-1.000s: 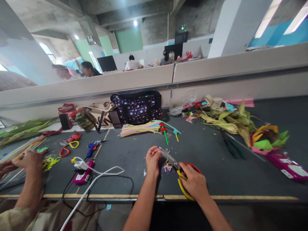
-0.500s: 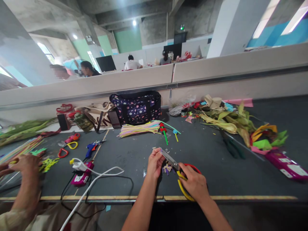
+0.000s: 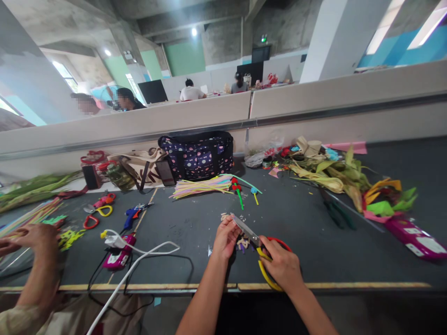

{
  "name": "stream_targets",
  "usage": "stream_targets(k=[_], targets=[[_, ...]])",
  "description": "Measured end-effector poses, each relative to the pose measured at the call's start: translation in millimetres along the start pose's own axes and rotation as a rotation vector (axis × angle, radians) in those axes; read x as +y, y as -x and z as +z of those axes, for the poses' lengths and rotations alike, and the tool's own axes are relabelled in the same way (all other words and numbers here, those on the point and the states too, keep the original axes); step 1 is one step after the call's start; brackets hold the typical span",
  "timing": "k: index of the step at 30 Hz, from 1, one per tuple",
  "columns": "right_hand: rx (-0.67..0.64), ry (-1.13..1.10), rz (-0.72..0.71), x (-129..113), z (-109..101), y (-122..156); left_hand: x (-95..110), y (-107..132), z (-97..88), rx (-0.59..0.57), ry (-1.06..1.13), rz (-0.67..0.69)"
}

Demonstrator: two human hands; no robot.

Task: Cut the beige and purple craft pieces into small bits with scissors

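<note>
My right hand (image 3: 282, 264) grips the scissors (image 3: 247, 230), which have red and yellow handles; their blades point up and left to my left fingertips. My left hand (image 3: 225, 236) is closed in a pinch at the blade tips, and what it holds is too small to make out. Below the blades lies a small heap of beige and purple cut bits (image 3: 243, 243), partly covered by the scissors. More pale bits are scattered just beyond my left fingers. Farther back rest a red and green pipe-cleaner piece (image 3: 237, 190) and a blue and yellow one (image 3: 255, 193).
Pastel stems (image 3: 200, 187) lie before a dotted bag (image 3: 199, 156). To the left are a blue glue gun (image 3: 133, 215), a power strip (image 3: 120, 253) with a white cable, and a co-worker's hand (image 3: 37, 242). Corn husks (image 3: 328, 177) and pliers (image 3: 337, 214) are at right.
My hands and the scissors stay almost in the same place. At the left, the co-worker's hands shift slightly.
</note>
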State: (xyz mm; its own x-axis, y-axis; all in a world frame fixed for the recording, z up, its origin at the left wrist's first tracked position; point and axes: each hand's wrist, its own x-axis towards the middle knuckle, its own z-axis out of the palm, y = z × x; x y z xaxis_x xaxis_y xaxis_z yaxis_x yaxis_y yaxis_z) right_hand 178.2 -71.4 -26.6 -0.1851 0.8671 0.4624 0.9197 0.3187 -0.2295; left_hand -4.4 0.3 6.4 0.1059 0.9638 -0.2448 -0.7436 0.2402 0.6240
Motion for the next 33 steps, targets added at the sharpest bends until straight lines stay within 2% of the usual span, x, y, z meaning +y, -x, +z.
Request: stream_targets(k=[6, 33], targets=[[-0.005, 0.004, -0.007, 0.3, 0.8, 0.8, -1.8, -2.4, -3.9, -0.032, -0.011, 0.0], [-0.016, -0.032, 0.027, -2.5, -4.0, 1.1, 0.0, -1.8, -4.0, 0.001, 0.041, 0.014]])
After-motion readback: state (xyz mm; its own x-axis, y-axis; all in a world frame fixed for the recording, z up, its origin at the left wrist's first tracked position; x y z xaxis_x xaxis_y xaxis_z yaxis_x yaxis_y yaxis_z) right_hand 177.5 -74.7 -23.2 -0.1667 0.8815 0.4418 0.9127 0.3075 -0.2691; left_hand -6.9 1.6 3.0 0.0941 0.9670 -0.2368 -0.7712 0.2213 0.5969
